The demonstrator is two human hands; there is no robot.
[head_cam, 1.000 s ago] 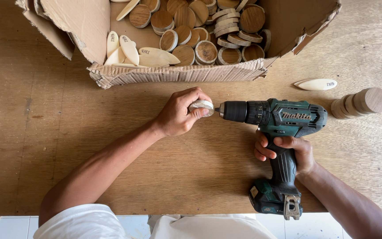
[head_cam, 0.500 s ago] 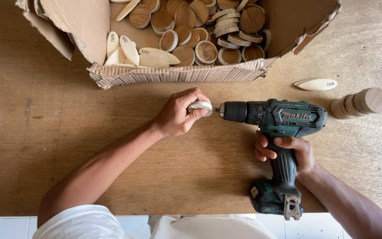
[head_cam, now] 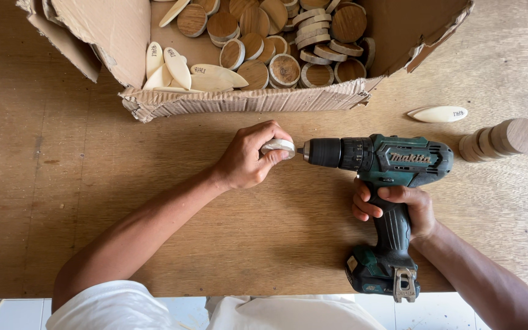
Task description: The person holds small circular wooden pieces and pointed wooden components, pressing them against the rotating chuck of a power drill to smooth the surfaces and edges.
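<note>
The left hand [head_cam: 247, 160] pinches a small wooden disc [head_cam: 278, 146] at the tip of the cordless drill [head_cam: 379, 183], whose grip the right hand [head_cam: 398, 209] clasps.

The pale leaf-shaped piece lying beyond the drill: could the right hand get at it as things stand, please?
Probably not right away: the right hand is wrapped around the cordless drill handle, and the drill body lies between it and the leaf-shaped piece. The tabletop around the piece looks open otherwise.

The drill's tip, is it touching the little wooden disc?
Cannot tell. In the head view the drill tip meets the wooden disc edge, but contact isn't plain.
</note>
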